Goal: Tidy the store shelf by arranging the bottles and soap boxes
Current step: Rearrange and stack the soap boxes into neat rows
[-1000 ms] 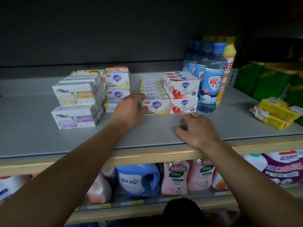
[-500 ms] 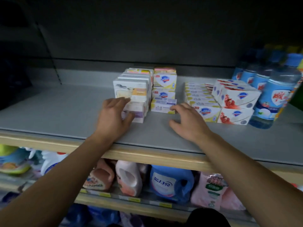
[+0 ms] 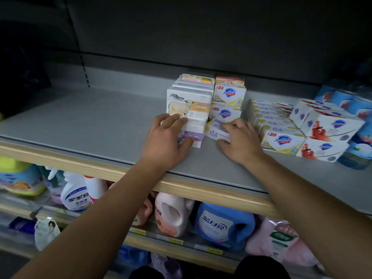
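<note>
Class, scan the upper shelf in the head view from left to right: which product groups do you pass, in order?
goat-picture soap boxes → yellow Safeguard stack → flat row of yellow Safeguard boxes → pomegranate Safeguard boxes → blue bottles.

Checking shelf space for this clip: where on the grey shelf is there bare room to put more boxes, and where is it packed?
Free: the grey shelf left of the goat-print boxes, and the front strip by the wooden edge. Crowded: from the left hand and right hand rightward, Safeguard boxes run to the blue bottles.
</note>
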`<state>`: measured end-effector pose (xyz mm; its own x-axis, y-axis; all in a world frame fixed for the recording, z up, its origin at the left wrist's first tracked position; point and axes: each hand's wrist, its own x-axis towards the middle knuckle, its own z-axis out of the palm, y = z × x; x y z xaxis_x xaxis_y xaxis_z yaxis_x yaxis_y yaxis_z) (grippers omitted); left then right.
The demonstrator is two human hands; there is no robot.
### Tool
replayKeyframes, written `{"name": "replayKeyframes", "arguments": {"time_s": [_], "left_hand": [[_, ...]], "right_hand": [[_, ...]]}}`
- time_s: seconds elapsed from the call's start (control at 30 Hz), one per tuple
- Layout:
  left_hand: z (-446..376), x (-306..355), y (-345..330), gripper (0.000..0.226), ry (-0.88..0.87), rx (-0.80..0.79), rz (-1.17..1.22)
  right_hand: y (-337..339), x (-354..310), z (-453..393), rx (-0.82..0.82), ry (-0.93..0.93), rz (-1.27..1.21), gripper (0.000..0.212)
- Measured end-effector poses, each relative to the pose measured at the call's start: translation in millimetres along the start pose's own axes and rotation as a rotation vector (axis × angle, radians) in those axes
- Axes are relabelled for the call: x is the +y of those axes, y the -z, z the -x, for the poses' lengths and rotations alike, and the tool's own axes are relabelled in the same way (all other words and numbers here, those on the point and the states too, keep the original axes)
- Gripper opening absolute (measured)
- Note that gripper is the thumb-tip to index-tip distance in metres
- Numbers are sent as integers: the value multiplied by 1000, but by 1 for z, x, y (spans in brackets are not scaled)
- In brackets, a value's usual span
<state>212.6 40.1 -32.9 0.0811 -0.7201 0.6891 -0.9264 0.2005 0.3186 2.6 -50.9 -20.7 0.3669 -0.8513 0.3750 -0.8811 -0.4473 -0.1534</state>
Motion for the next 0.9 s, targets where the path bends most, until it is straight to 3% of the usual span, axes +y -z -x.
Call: {"name": "replayKeyframes", "arguments": {"time_s": [0.1, 0.23, 0.37, 0.5, 0.6, 0.77, 0.9], "left_hand": [[0, 0, -1, 50, 5, 17, 11], [0, 1, 1, 53, 5, -8, -17], [1, 6, 6, 56, 23, -51, -53], [6, 24, 14, 54, -39, 12, -49], [14, 50, 16, 57, -121, -22, 125], [15, 85, 6, 59, 17, -220, 631], [13, 88, -5, 42, 143, -256, 838]], "right_hand": [[11, 6, 15, -17, -5, -242, 48], [21, 1, 35, -70, 2, -326, 48], [32, -9, 56, -21, -28, -456, 43], [42, -4, 75, 27, -89, -725, 26], [51, 5, 85, 11, -145, -934, 16], [53, 19, 93, -78, -241, -1413, 13], [47, 23, 93, -103, -247, -1448, 29]]}}
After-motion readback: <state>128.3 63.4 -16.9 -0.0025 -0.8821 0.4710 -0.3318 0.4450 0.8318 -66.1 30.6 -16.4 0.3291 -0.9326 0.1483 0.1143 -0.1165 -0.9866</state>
